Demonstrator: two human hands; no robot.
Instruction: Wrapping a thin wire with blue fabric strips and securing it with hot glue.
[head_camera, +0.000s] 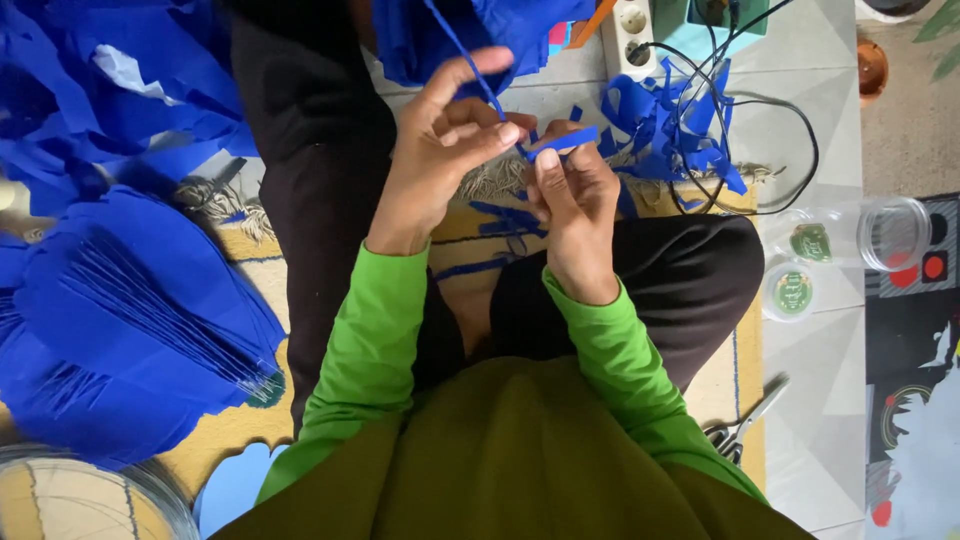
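Pinched between both hands over the lap: a blue paper strip (520, 130). Long axis slanting up and away from the left hand (440, 150); short folded end clamped by the right hand (570, 205). Hands almost touching, left reaching farther forward.

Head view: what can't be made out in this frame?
- Blue paper strip: where it ends, hidden between the right hand and left hand.
- Scissors: handles partly hidden by the green sleeve.
- Glass bowl: cut off by the bottom-left edge.
- Power strip: cut off at the top edge.
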